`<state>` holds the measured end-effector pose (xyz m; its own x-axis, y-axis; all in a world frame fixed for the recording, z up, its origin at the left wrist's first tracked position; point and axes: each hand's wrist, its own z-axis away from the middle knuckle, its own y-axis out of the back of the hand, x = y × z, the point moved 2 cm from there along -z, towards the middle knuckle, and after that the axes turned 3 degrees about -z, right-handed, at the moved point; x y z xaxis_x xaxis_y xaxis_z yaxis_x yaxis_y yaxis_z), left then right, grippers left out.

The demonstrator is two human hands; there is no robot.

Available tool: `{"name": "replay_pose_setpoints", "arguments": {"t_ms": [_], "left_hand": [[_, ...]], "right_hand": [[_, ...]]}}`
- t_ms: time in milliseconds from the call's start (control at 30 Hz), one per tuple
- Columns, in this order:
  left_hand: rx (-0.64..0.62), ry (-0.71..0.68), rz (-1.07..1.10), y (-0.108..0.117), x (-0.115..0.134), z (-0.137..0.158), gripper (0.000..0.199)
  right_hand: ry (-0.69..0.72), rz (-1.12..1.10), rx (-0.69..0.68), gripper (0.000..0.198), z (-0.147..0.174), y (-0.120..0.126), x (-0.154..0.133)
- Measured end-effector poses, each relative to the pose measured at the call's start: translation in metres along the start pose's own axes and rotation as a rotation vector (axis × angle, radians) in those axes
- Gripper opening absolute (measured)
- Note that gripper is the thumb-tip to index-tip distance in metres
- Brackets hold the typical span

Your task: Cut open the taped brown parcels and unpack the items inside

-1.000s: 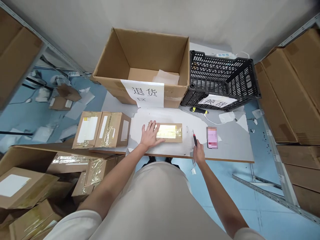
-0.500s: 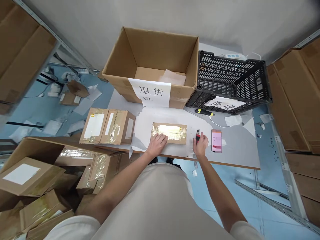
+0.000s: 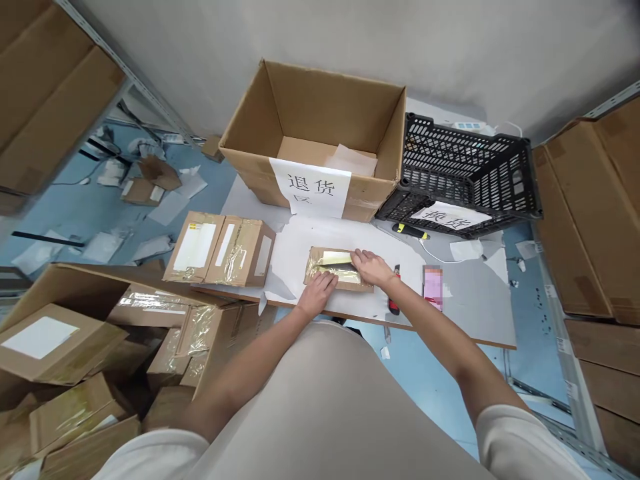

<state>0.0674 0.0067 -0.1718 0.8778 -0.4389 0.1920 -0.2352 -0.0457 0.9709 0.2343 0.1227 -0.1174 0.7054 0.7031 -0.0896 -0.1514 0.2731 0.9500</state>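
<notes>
1. Nearest, at the lower left, stands a big open carton (image 3: 63,290) with taped brown boxes piled inside it.
2. The left hand (image 3: 319,293) lies on the near edge of a small taped box (image 3: 341,273), fingers together on its top; whether it clasps the edge or only presses, I cannot tell.
3. The right hand (image 3: 373,268) reaches over the box's right end, fingers bent at the lifted tape and label (a dark gap shows beneath); how firmly they grasp it is too small to make out.
4. The small box lies flat near the front of the table (image 3: 475,300), in the middle, on white paper (image 3: 295,233).
5. A red-and-black cutter (image 3: 394,303) lies loose just right of the box, partly behind the right forearm.
6. Further right, near the cutter, is a phone (image 3: 433,283) with a pink, blurred screen.
7. To the left, two taped boxes (image 3: 237,253) stand side by side, white labels on them.
8. Beyond, a yellow-and-black tool (image 3: 411,231) lies below a black mesh crate (image 3: 513,175) that carries a handwritten sign.
9. Beside the crate, left of it, stands a large open box (image 3: 367,197), pale sheets (image 3: 353,162) inside and a sign on its front.
10. Farthest back is a grey wall (image 3: 450,60).
</notes>
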Motion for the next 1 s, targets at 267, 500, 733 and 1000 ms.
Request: {"name": "replay_pose_setpoints", "arguments": {"t_ms": [267,500,733,1000], "left_hand": [[0.007,0.031,0.069,0.007,0.001,0.002,0.047],[-0.089,0.074,0.117,0.042,-0.056,-0.017,0.097],[-0.095,-0.044,0.270,0.035,-0.098,-0.027,0.103],[-0.289,-0.077,0.122,0.049,-0.096,-0.029,0.090]], "right_hand": [[-0.202,-0.156,0.003,0.040,-0.047,0.027,0.042],[0.031,-0.029,0.361,0.051,0.009,0.005,0.003],[0.006,-0.086,0.161,0.052,0.036,-0.002,-0.043],[0.052,-0.177,0.189,0.045,0.083,-0.027,-0.068]]}}
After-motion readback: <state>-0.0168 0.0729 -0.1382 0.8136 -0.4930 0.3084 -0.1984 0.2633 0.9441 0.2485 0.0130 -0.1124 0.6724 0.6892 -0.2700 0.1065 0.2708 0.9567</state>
